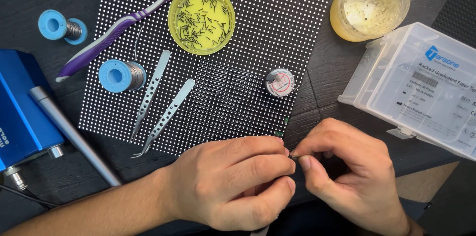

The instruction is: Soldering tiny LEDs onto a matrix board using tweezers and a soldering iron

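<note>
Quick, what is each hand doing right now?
Left hand: closed, pinching a tiny dark piece at its fingertips.
Right hand: closed, pinching the same piece.

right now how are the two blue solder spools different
The spool on the dotted panel is larger and looks fuller with grey wire; the spool on the dark table is smaller, with a thinner winding. The first lies beside the tweezers below the purple toothbrush; the second sits off the panel, above the blue box. Both lie on their sides with light blue flanges, away from both hands.
</note>
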